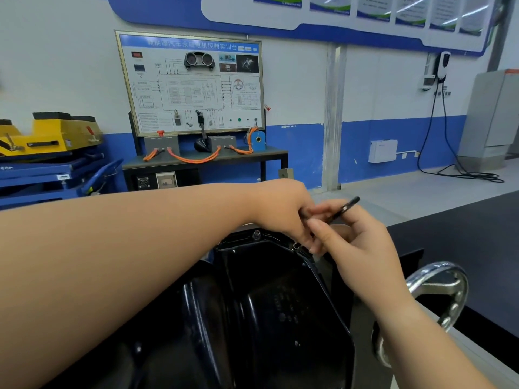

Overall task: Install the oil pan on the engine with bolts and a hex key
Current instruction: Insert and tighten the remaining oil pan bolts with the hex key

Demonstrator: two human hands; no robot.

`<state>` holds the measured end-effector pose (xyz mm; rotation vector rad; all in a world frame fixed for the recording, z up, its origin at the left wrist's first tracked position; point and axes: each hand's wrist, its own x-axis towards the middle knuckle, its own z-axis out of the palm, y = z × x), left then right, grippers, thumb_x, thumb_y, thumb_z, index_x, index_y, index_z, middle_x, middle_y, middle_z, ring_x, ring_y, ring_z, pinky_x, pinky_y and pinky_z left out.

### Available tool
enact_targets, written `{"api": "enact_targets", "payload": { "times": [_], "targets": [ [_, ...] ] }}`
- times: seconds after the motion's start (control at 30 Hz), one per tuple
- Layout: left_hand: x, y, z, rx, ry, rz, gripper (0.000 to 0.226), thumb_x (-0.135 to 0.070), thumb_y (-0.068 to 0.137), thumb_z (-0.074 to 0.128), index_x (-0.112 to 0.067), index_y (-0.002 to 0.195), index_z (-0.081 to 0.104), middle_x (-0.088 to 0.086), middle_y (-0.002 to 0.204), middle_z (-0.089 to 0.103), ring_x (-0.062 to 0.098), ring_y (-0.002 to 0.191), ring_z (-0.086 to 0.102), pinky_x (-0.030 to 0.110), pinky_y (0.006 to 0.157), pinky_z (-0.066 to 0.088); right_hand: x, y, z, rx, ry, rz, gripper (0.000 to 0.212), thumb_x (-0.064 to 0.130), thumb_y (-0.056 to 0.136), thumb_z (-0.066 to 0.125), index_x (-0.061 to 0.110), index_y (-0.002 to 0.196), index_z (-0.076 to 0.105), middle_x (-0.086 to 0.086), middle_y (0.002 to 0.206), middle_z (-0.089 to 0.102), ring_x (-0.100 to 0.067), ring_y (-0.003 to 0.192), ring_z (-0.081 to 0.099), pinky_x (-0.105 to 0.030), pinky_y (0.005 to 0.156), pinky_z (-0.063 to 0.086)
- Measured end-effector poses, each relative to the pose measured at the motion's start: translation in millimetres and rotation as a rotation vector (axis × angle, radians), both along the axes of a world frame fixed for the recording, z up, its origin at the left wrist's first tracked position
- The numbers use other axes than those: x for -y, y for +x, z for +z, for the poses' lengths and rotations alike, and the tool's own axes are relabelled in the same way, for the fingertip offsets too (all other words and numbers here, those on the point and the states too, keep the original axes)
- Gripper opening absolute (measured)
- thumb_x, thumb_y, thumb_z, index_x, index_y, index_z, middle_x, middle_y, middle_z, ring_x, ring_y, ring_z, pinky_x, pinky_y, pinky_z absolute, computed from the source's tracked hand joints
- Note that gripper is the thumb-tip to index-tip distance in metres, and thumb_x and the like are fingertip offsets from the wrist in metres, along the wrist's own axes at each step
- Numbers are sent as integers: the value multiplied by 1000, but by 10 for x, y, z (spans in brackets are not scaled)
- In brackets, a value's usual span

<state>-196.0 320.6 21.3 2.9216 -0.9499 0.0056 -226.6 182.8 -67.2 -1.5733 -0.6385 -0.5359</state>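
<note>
Tightening step at pan (280,290) far rim: left grip (283,211) and right grip (362,242) both pinch key (344,209). Next, likely: seat tip squarely, then turn.

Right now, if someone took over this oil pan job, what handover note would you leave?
Left hand: fingers curled round the hex key's lower end, at the oil pan's far right corner.
Right hand: pinches the key's shaft.
Pan: black, set in place; one bolt shows in its far rim.
Done: pan placed, that bolt in.
Left: whatever is under the key is hidden; check and tighten the rest.
</note>
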Motion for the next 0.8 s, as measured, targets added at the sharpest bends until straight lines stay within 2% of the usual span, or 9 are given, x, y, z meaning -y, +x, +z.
{"api": "enact_targets", "payload": {
  "times": [0.07, 0.13, 0.23, 0.43, 0.5, 0.57, 0.67, 0.73, 0.8],
  "targets": [
    [3, 6, 4, 1, -6, 16, 29, -30, 78, 72, -25, 58, 52, -8, 55, 49, 8, 54, 45, 25, 60, 38, 37, -16, 6, 31, -27, 67, 22, 12, 89, 60, 30, 96, 68, 3, 84, 72, -14, 64, 66, -22, 62, 53],
    [1, 7, 6, -14, 2, 25, 23, -31, 79, 71, -20, 64, 57, -5, 60, 53, 11, 59, 48, 27, 63, 40, 56, -8, 9, 51, -62, 53, 25, 6, 90, 57, 26, 97, 70, 4, 83, 73, -10, 67, 67, -20, 66, 53],
    [-5, -4, -1, -38, -20, 22, 18, -34, 79, 72, -18, 73, 66, -1, 68, 60, 13, 67, 53, 28, 69, 44, 34, 4, 18, 53, -59, -16, 23, 6, 87, 62, 27, 88, 73, 4, 69, 72, -5, 62, 65, -14, 66, 50],
    [-16, -27, 1, -46, -24, 0, 23, -35, 79, 71, -13, 85, 72, 11, 79, 67, 26, 76, 58, 36, 74, 48, -42, -7, 13, 58, 48, -37, 31, 7, 76, 74, 36, 67, 71, 6, 62, 70, -3, 55, 63, -9, 58, 48],
    [-9, -28, 4, -52, -23, 3, 22, -33, 80, 70, -11, 87, 72, 10, 81, 69, 25, 78, 60, 36, 76, 48, -23, -13, 14, 54, 31, -4, 34, 5, 79, 71, 38, 73, 72, 6, 67, 71, -5, 59, 66, -10, 60, 49],
    [-2, -21, 9, -50, -21, 18, 23, -30, 80, 69, -8, 88, 71, 10, 82, 68, 25, 76, 60, 34, 75, 48, 18, -20, 15, 55, -11, 43, 39, 0, 85, 63, 38, 88, 72, 5, 78, 73, -8, 65, 67, -14, 65, 51],
    [-11, -7, 14, -45, -9, 31, 23, -30, 81, 69, -8, 83, 67, 3, 71, 62, 14, 64, 53, 26, 66, 44, 60, -17, 16, 57, -45, 67, 41, -4, 89, 56, 33, 98, 71, 2, 83, 74, -9, 69, 67, -19, 70, 54],
    [-16, -5, 9, -31, 4, 27, 18, -31, 81, 70, -15, 75, 63, -6, 62, 54, 7, 57, 47, 18, 59, 39, 52, -6, 8, 43, -8, 19, 34, 1, 84, 65, 34, 87, 74, 3, 76, 74, -8, 66, 67, -20, 68, 54],
    [-20, -8, -1, -41, -10, 18, 17, -32, 80, 71, -17, 75, 65, -5, 62, 53, 7, 57, 45, 21, 61, 38, 22, 8, 11, 41, 19, -49, 19, 11, 75, 75, 29, 69, 71, 2, 68, 72, -11, 61, 67, -21, 63, 54]
  ]
}}
